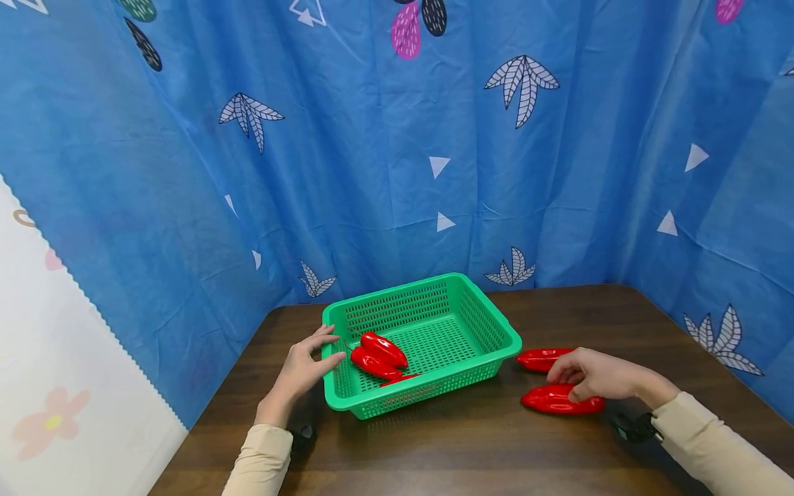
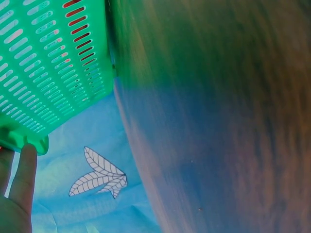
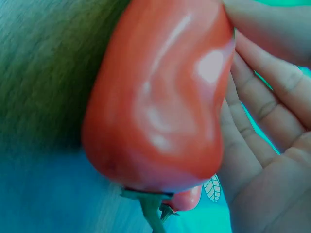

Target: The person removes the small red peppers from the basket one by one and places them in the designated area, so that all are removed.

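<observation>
A green plastic basket stands on the table with three red peppers in its left part. My left hand rests at the basket's left rim, its fingers extended and apart; in the left wrist view a fingertip meets the rim. To the right of the basket, my right hand grips a long red pepper lying on the table, thumb on the near side and fingers at the far side. Its green stem shows in the right wrist view. Just behind lies another red pepper, partly hidden by the hand.
The brown wooden table carries everything. A blue patterned curtain hangs along its back and right side, and a pale flowered cloth hangs at the left.
</observation>
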A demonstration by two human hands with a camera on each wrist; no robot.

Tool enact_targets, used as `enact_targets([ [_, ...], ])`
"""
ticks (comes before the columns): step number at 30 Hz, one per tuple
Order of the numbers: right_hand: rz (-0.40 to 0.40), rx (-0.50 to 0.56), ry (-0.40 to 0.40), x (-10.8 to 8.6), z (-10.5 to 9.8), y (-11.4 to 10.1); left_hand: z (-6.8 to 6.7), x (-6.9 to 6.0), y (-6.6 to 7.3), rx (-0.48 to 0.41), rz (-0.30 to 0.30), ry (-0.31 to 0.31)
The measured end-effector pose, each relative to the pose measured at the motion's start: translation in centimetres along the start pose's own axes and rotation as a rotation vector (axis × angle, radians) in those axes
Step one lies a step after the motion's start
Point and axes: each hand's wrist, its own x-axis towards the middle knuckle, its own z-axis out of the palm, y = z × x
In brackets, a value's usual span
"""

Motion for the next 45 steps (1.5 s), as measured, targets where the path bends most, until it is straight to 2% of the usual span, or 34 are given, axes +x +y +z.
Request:
enact_targets([
  [11, 0.035, -0.089, 0.107, 0.0, -0.1, -0.5, -0.1, 0.0, 0.2, -0.004, -0.007, 0.006],
  [19, 0.047, -0.100, 0.133, 0.2, -0.3, -0.6, -0.1, 0.1, 0.3, -0.009, -0.024, -0.001],
  [38, -0.017, 0.012, 0.150, 1.1, -1.5, -2.0, -0.2, 0.0, 0.6, -0.007, -0.038, -0.003],
  [45, -0.006, 0.051, 0.163, 1.8, -1.6, -2.8, -0.2, 0.0, 0.4, -0.004, -0.025, -0.002],
])
